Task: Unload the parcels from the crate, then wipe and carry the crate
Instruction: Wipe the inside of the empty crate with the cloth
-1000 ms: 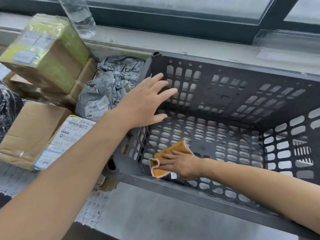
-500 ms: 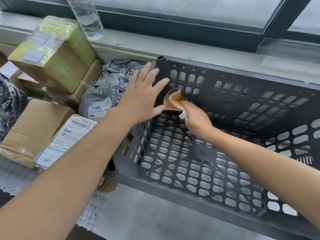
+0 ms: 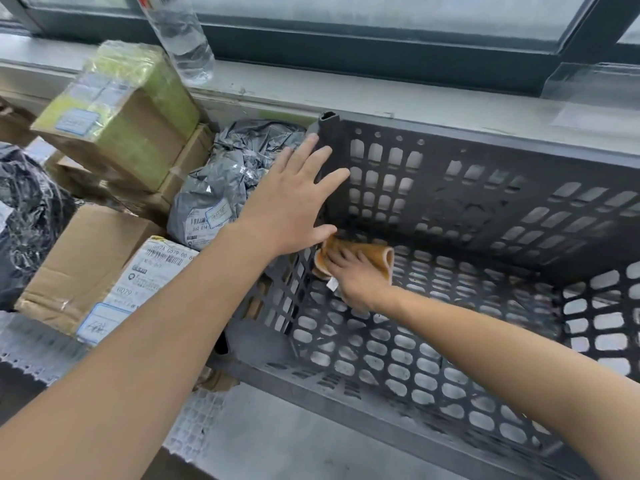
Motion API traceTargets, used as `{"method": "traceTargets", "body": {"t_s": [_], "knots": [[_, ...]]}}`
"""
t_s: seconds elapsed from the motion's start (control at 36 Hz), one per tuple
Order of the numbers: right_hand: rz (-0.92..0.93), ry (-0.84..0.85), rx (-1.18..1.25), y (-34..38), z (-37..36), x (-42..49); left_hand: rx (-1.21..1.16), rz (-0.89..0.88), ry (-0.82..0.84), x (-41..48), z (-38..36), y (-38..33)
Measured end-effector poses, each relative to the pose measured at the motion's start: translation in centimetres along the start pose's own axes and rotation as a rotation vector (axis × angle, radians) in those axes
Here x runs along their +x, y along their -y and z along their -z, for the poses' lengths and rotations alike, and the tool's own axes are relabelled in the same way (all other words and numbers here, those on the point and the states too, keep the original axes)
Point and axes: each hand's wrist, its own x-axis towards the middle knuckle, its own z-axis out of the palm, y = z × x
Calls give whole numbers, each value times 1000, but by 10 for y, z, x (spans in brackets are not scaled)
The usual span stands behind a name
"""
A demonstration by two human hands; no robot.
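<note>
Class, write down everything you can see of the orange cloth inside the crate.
The orange cloth looks like soft, towel-like fabric, orange-brown with a paler edge and a small white tag on its near side. It lies bunched and folded on the floor of the crate, in the far left corner. The right hand presses it down with spread fingers and covers its middle.

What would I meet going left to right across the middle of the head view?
Black wrapped parcel → brown cardboard box → white-labelled parcel → left hand → orange cloth pressed by the right hand → right wall of the crate.
</note>
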Motion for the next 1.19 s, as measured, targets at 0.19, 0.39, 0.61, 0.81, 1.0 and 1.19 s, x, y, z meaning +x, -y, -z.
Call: {"method": "traceTargets", "body": {"t_s": [0.19, 0.39, 0.61, 0.81, 1.0, 1.19], "knots": [[209, 138, -126, 22, -18, -36, 42, -32, 28, -2, 2, -2], [466, 316, -50, 49, -29, -70, 55, -38, 33, -3, 4, -3], [237, 198, 463, 25, 28, -83, 36, -41, 28, -3, 4, -3], [-169, -554, 681, -20, 75, -63, -1, -29, 15, -3, 5, -2], [-274, -404, 351, -34, 51, -8, -45, 103, -7, -1, 1, -2], [-315, -143, 138, -6, 26, 14, -45, 118, 10, -1, 0, -3]]}}
